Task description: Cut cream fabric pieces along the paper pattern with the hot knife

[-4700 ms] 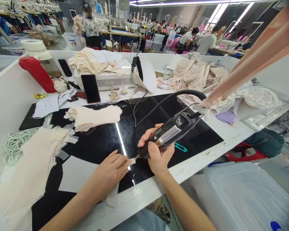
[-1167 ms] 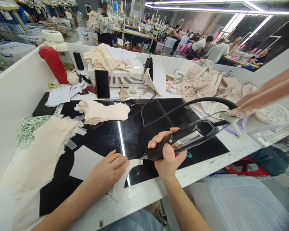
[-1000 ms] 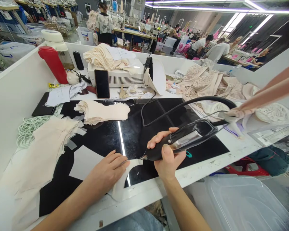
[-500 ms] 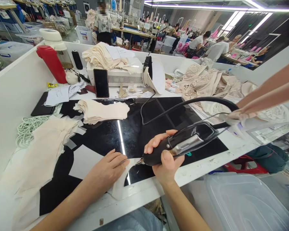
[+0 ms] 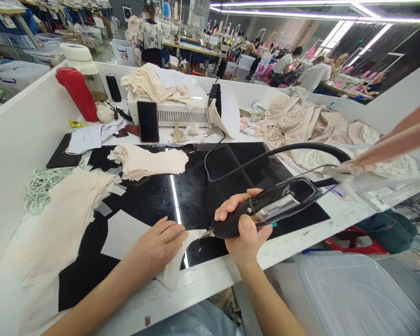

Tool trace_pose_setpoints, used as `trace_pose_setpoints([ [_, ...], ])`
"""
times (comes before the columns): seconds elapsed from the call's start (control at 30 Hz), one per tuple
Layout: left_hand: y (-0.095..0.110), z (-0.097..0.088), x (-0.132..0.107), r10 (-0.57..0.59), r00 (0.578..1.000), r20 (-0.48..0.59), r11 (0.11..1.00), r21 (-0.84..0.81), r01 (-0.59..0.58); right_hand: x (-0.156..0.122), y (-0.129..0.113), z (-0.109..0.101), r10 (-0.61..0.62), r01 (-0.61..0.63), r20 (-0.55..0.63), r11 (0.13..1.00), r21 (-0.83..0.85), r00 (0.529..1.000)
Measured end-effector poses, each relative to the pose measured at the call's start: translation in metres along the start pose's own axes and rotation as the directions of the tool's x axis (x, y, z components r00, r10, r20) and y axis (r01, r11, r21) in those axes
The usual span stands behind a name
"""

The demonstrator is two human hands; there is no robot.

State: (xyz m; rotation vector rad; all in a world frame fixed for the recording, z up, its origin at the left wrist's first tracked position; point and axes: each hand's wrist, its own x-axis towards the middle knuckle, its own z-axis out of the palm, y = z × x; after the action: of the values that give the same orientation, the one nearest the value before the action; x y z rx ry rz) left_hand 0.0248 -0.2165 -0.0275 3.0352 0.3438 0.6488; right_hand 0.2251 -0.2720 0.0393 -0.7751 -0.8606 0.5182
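My right hand (image 5: 243, 228) is closed round a black corded hand tool (image 5: 276, 205); its pointed tip rests on a white curved strip of fabric (image 5: 177, 266) at the near edge of the black glossy work surface (image 5: 203, 186). My left hand (image 5: 157, 247) lies flat on that strip, fingers together, fingertips close to the tool tip. The tool's black cable (image 5: 259, 156) loops back across the surface.
A stack of cream fabric pieces (image 5: 149, 161) and a larger cream pile (image 5: 63, 214) lie to the left. A white machine (image 5: 175, 112), a phone (image 5: 148, 121), a red bottle (image 5: 76, 93), lace garments (image 5: 301, 121) stand behind. Another person's arm (image 5: 388, 144) reaches in from the right. A clear bin (image 5: 353, 294) sits below.
The tool tip has crept a little along the white strip while my left hand kept pressing it. The other person's arm at the right has dropped lower.
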Motion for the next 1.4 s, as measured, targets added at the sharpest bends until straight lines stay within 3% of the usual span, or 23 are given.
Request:
trace_pose_setpoints([
  [0.33, 0.004, -0.009, 0.005, -0.008, 1.000, -0.019, 1.000, 0.004, 0.008, -0.003, 0.006, -0.005, 0.013, -0.013, 0.024, 1.000, -0.013, 1.000],
  [0.53, 0.023, -0.013, -0.004, -0.275, 0.961, -0.023, 0.962, -0.011, 0.274, -0.007, 0.001, -0.005, -0.009, 0.010, 0.009, 0.997, -0.072, 1.000],
  [0.63, 0.026, -0.013, -0.011, -0.310, 0.949, 0.047, 0.943, -0.110, 0.314, -0.011, -0.002, -0.003, 0.006, -0.007, -0.005, 0.995, -0.103, 1.000],
  [1.07, 0.013, -0.036, -0.008, -0.280, 0.950, 0.136, 0.945, -0.133, 0.298, -0.030, -0.003, 0.005, 0.051, -0.048, 0.034, 0.995, -0.086, 0.998],
  [1.4, 0.015, -0.033, -0.010, -0.200, 0.974, 0.105, 0.978, 0.081, 0.192, -0.033, -0.007, 0.009, 0.004, -0.001, 0.034, 0.995, -0.095, 0.999],
])
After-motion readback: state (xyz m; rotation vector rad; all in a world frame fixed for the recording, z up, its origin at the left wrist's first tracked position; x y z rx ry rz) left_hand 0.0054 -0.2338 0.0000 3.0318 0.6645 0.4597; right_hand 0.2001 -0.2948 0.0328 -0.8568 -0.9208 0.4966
